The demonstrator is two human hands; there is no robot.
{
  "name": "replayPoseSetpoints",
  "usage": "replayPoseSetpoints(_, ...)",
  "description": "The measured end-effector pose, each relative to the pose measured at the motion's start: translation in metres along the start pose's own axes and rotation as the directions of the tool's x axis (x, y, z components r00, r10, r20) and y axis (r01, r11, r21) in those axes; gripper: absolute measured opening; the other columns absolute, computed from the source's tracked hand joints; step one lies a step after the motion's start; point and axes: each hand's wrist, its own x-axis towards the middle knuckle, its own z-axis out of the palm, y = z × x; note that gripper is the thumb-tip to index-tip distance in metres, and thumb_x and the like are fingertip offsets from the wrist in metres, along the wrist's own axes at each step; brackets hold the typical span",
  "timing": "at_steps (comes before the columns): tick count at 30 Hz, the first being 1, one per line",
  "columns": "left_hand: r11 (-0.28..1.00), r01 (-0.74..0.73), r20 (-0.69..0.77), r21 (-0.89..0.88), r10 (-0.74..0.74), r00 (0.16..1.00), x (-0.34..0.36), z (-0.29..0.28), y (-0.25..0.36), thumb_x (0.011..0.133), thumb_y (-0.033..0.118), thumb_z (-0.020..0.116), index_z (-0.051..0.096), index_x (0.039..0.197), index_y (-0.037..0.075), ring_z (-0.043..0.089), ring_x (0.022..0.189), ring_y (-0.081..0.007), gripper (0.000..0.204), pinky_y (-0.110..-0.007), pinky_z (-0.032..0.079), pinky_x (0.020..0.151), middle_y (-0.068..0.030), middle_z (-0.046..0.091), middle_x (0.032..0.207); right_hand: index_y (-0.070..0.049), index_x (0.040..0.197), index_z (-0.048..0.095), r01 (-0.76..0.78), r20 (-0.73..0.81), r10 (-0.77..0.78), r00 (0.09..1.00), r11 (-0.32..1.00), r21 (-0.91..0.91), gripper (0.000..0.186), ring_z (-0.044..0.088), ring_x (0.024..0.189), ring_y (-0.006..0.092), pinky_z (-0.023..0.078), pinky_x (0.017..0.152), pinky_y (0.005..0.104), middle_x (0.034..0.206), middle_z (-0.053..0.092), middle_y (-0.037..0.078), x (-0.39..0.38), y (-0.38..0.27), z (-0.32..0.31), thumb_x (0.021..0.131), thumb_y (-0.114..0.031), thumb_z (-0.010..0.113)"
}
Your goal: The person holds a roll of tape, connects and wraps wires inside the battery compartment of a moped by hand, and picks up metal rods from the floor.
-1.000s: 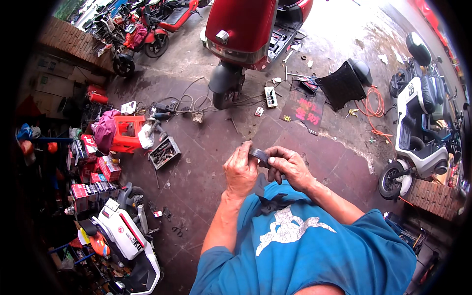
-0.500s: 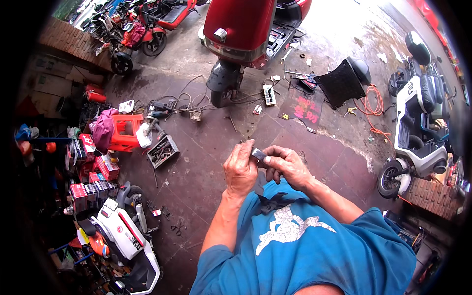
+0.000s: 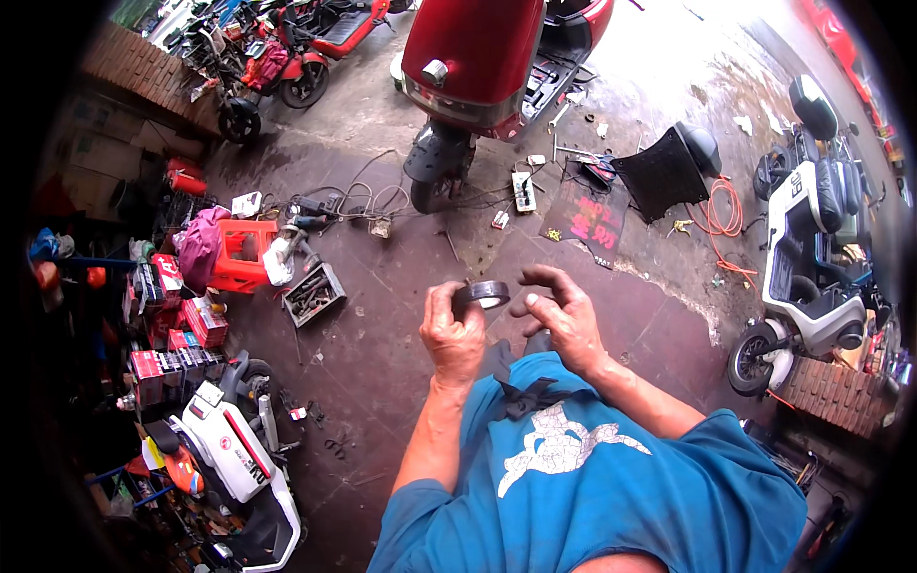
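Over reddish tiles [image 3: 373, 382], the left hand [image 3: 453, 331] holds black tape [image 3: 491, 288].

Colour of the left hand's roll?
The roll is black outside, pale inside; head view shows it best.

I see a reddish-brown tiled floor [image 3: 382, 382] bearing an open tool tray [image 3: 324, 312], red plastic stool [image 3: 239, 276], white power strip [image 3: 523, 202] and coiled orange hose [image 3: 737, 212].

Orange stool [image 3: 239, 274] near a tool tray [image 3: 323, 311]; black panel [image 3: 661, 180]; white scooter [image 3: 800, 310] beside brickwork [image 3: 829, 390]
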Motion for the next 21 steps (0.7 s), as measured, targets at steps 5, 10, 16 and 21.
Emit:
replayPoseSetpoints(5,0.994,0.023,0.000,0.104,-0.023,1.000,-0.008,-0.004,-0.002,0.072,0.005,0.071,0.053,0.093,0.005,0.060,0.070,-0.0322,0.027,-0.038,0.048,0.056,-0.0122,0.056,0.085,0.002,0.108,0.059,-0.096,0.034,0.105,0.994,0.975,-0.201,0.033,0.061,0.083,0.0113,0.049,0.067,0.0247,0.090,0.064,0.006,-0.003,0.011,0.016,0.088,-0.023,0.065)
replayPoseSetpoints(10,0.969,-0.142,0.070,0.203,0.131,0.989,-0.024,-0.012,-0.012,0.072,0.006,0.071,0.052,0.098,0.004,0.061,0.073,-0.0333,0.032,-0.039,0.050,0.058,-0.0142,0.055,0.091,0.004,0.108,0.060,-0.062,0.021,0.064,0.998,0.994,-0.085,0.037,0.058,0.094,0.0149,0.047,0.079,0.0293,0.103,0.059,0.009,0.010,0.024,0.036,0.086,-0.024,0.067)
replayPoseSetpoints(16,0.982,-0.007,0.141,-0.189,0.034,0.989,-0.011,-0.054,-0.014,0.071,0.000,0.071,0.059,0.103,0.000,0.064,0.075,-0.0240,0.034,-0.032,0.052,0.065,-0.0130,0.060,0.093,0.000,0.107,0.060,-0.058,0.143,0.086,0.986,0.980,-0.188,0.027,0.055,0.087,0.0087,0.045,0.078,0.0250,0.091,0.063,0.004,0.019,0.020,0.041,0.088,-0.019,0.063)
replayPoseSetpoints(21,0.969,-0.155,0.225,-0.192,0.198,0.954,0.016,-0.072,-0.027,0.073,0.000,0.068,0.063,0.096,0.001,0.064,0.074,-0.0272,0.023,-0.034,0.052,0.066,-0.0137,0.062,0.088,0.002,0.104,0.061,-0.031,0.116,0.112,0.987,0.838,-0.544,0.027,0.055,0.076,0.0073,0.049,0.068,0.0275,0.085,0.063,0.003,0.010,0.028,0.054,0.085,-0.017,0.065)
